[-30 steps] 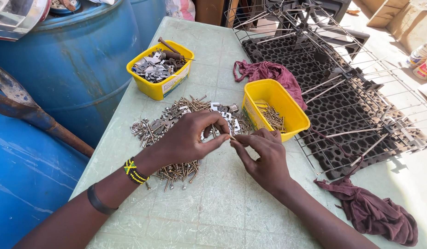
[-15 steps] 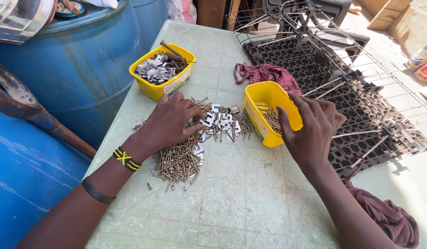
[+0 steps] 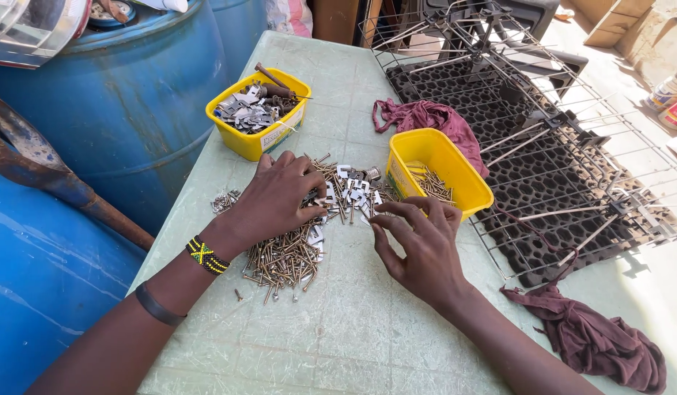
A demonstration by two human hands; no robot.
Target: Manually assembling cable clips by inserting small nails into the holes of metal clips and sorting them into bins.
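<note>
My right hand hovers nearest, fingers curled loosely, grip released, tips just short of the small white clips that lie up and left of it. My left hand rests flat on the screw pile, grasping nothing I can see. The thin brassy screws fan out over the pale green bench. Beyond sits the yellow tub, glossy plastic, with screws inside.

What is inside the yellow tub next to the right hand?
The yellow tub holds a small heap of screws on its floor. The right hand and the tub's near wall hide the front part of the floor.
</note>
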